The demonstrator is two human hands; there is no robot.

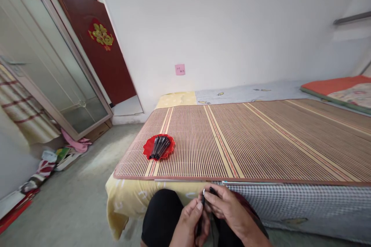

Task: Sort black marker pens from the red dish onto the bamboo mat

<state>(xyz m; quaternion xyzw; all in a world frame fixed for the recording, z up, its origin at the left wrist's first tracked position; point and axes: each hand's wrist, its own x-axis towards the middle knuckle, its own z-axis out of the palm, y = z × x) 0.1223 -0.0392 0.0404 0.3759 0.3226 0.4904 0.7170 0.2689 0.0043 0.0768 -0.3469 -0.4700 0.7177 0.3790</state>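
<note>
Above my knees, my left hand [193, 220] is closed around a black pen [203, 200], held nearly upright with a light, shiny spot at its top. My right hand [224, 204] meets it there, thumb and fingers pinched near the pen's upper end. A short black piece [213, 191], which looks like a pen cap, pokes out between the right fingers. Part of the pen is hidden in the left palm. Beyond the hands, a red scalloped dish [148, 147] holds several dark pens [160, 146] lying side by side.
A striped bamboo mat [191, 139] covers the bed, its brown edge just past my hands. Yellow cloth [139, 191] and checked cloth [290, 200] hang down the front. A pink note [180, 70] is on the wall. Folded orange bedding [333, 84] lies far right.
</note>
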